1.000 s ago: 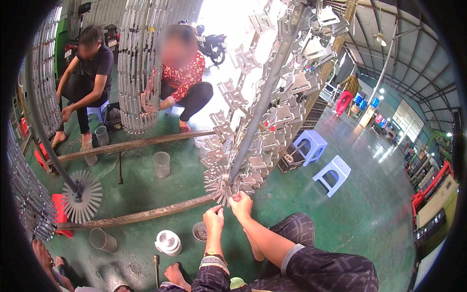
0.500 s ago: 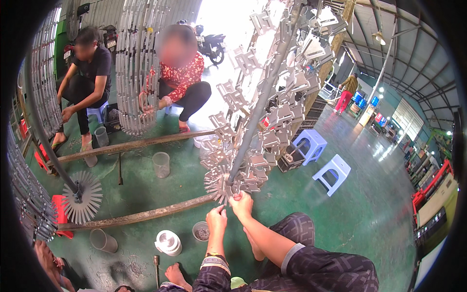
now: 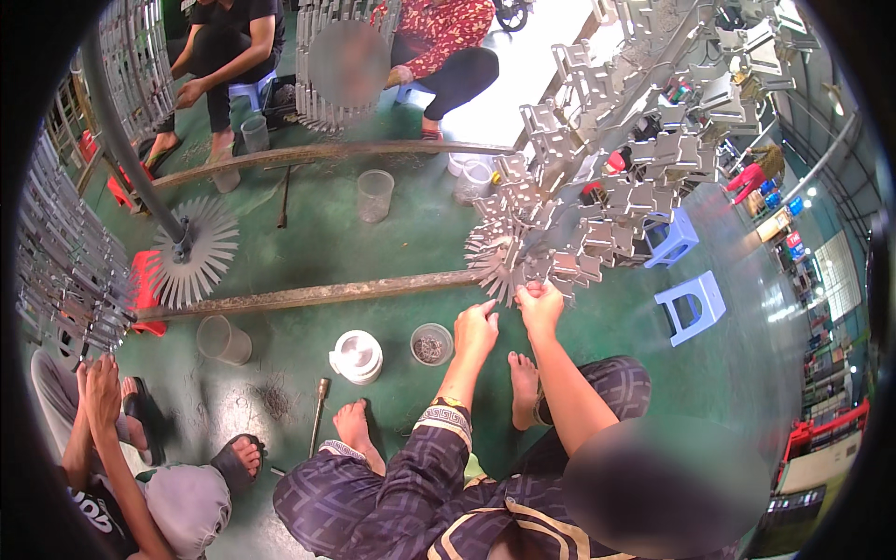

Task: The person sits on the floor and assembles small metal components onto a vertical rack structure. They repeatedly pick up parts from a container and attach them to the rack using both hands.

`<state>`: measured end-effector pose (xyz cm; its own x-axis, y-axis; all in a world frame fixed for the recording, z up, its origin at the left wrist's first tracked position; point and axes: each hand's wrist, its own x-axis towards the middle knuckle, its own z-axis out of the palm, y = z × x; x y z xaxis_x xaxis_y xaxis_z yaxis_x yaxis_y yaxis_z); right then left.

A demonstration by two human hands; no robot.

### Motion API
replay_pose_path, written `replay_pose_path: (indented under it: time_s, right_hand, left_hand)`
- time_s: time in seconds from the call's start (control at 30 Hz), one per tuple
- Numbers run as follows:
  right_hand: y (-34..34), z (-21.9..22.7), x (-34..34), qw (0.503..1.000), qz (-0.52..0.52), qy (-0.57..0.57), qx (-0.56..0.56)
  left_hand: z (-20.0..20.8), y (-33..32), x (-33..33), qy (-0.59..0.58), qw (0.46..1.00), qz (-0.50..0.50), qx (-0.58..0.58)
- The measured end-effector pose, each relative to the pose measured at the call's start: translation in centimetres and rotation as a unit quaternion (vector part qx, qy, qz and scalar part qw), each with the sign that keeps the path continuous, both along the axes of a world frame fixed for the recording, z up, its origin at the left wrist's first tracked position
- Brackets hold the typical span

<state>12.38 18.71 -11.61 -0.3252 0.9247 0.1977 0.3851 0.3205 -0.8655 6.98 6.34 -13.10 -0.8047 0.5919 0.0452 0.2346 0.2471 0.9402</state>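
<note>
A hanging rack of grey metal brackets (image 3: 644,168) slants down from the upper right. Its lower end is a round disc with thin radiating prongs (image 3: 495,261). My right hand (image 3: 541,310) is raised to the lowest brackets beside this disc, fingers pinched on a bracket at the bottom edge. Just below the disc, slightly apart from the right, my left hand (image 3: 476,331) is closed, thumb and fingertip together; whatever it holds is too small to make out. Under my left forearm's side stands a clear tub of small metal pieces (image 3: 430,345).
A white lidded container (image 3: 357,357) and a clear plastic cup (image 3: 224,340) stand left. A long wooden beam (image 3: 327,293) crosses behind them. Blue stools (image 3: 693,306) are at right. Co-workers sit by other racks; one's hands (image 3: 98,387) show at lower left.
The view has shifted, so the rack and my hands appear farther right and higher. My right hand stays at the rack's lower end; my left remains closed just beside it.
</note>
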Motion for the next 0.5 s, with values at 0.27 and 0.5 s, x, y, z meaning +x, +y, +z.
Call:
replay_pose_path:
  time_s: [0.27, 0.5]
  right_hand:
    - [-0.22, 0.21, -0.27, 1.000, 0.002, -0.015, 0.004]
    - [0.41, -0.25, -0.32, 1.000, 0.015, 0.010, 0.025]
  left_hand:
    - [0.27, 0.21, 0.12, -0.006, 1.000, -0.003, -0.013]
    - [0.47, 0.75, 0.13, -0.013, 1.000, -0.009, -0.011]
